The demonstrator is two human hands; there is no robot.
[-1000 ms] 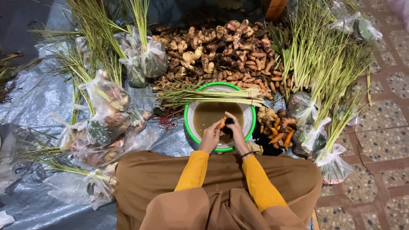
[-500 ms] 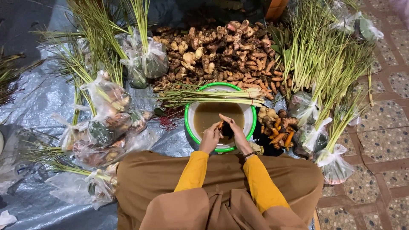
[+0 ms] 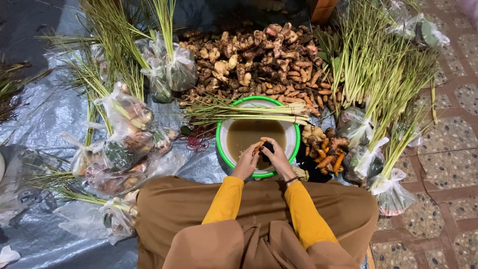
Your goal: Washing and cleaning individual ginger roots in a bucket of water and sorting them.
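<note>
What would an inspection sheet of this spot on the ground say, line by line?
Surface: grey plastic sheet spread over patterned paving.
Job's things: green-rimmed basin of murky brown water; left hand holds a small orange root over it; right hand grips a dark object, kind unclear.
Clutter: root pile, lemongrass stalks across the basin rim, tied clear bags, small orange roots.
Fingers: both hands closed on their items.
Cables: nothing seen.
Surroundings: lemongrass bundles at both sides.

Soft, even overhead light, glare on the grey tarp (image 3: 45,114), dim top corners, sharp focus throughout.
</note>
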